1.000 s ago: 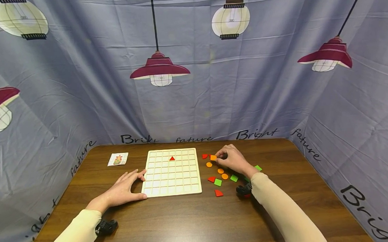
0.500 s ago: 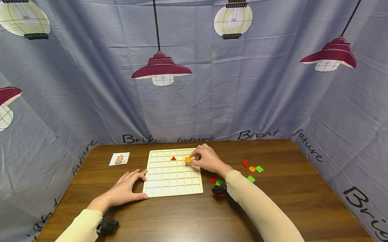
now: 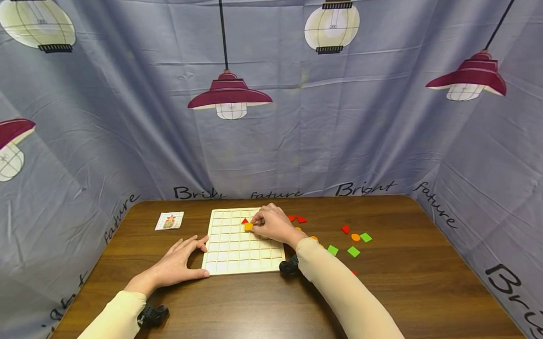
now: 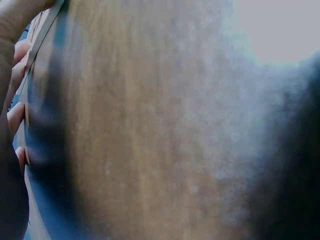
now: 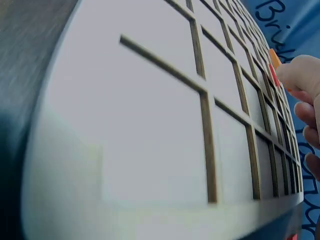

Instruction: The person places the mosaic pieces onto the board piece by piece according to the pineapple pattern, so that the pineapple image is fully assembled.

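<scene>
A pale gridded board lies on the brown table, with a red triangle in its upper part. My right hand pinches an orange square tile between thumb and fingertips, close over the board just below the triangle. The right wrist view shows the thumb beside the orange tile, at the far side of the grid. At the board's left edge rests my left hand, thumb near the front corner and fingers spread farther up. In the left wrist view its fingers touch that edge.
Right of the board lie several loose tiles: green squares, an orange disc, red pieces, some partly hidden by the right forearm. A card with a pineapple-like picture lies at back left. A patterned curtain stands behind the table.
My right hand has carried the orange square leftward from the loose tiles to over the board, close to the red triangle. The left hand keeps its place at the board's edge.
</scene>
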A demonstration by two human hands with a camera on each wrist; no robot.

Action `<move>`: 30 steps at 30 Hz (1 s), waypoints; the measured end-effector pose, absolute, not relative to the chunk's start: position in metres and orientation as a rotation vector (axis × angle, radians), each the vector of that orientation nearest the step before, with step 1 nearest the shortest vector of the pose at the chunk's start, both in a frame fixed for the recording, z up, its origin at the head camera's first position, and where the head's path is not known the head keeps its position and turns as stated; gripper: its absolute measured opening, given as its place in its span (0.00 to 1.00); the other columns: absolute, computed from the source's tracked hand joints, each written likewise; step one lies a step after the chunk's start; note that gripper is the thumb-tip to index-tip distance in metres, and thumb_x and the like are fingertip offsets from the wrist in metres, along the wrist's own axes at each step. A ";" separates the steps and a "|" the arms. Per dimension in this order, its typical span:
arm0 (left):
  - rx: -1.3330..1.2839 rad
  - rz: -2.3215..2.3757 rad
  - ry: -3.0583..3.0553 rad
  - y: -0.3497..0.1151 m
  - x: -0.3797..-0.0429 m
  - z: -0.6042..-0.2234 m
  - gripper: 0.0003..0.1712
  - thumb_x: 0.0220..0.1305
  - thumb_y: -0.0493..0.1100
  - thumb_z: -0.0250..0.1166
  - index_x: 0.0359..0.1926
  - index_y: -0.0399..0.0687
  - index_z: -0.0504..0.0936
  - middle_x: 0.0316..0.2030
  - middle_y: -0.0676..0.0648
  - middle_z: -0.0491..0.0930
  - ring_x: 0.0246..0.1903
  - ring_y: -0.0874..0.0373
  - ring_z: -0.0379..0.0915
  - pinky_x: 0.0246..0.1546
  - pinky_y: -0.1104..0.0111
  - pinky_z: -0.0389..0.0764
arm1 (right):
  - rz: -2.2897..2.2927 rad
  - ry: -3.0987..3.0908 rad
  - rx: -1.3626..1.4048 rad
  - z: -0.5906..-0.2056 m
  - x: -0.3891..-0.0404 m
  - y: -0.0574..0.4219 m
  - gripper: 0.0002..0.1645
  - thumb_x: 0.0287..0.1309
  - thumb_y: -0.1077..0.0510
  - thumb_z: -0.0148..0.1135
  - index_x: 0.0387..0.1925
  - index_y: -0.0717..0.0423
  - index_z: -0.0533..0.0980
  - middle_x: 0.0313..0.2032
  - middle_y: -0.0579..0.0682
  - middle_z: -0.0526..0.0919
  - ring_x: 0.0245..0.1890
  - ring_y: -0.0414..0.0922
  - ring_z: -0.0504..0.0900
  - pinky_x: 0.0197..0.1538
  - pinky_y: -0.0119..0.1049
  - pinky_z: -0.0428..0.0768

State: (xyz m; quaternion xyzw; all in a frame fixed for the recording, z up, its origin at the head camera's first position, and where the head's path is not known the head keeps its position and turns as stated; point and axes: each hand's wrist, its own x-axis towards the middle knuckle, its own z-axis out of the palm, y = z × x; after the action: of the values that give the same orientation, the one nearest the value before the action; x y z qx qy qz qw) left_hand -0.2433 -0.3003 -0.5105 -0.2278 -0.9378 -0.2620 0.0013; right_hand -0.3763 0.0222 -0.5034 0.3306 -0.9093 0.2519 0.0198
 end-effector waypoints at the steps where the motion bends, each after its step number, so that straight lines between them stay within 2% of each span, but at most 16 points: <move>1: -0.716 -0.823 -2.941 -0.300 -0.244 -0.510 0.31 0.56 0.69 0.73 0.50 0.59 0.73 0.75 0.43 0.63 0.75 0.34 0.52 0.72 0.36 0.45 | 0.769 -2.822 1.023 -0.504 -0.377 0.021 0.09 0.63 0.45 0.68 0.43 0.39 0.86 0.38 0.33 0.78 0.42 0.38 0.70 0.53 0.37 0.69; 30: -0.719 -0.828 -2.943 -0.299 -0.243 -0.509 0.31 0.56 0.69 0.73 0.49 0.58 0.73 0.75 0.44 0.63 0.75 0.35 0.52 0.72 0.36 0.44 | 0.744 -2.830 1.013 -0.505 -0.377 0.010 0.09 0.64 0.45 0.68 0.43 0.38 0.87 0.37 0.32 0.80 0.43 0.38 0.71 0.51 0.38 0.70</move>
State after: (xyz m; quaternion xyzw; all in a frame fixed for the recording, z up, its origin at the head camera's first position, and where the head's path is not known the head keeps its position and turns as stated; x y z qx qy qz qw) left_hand -0.2433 -0.2989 -0.5093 -0.2288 -0.9370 -0.2638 0.0005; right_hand -0.3775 0.0103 -0.5047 0.3270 -0.9137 0.2403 0.0224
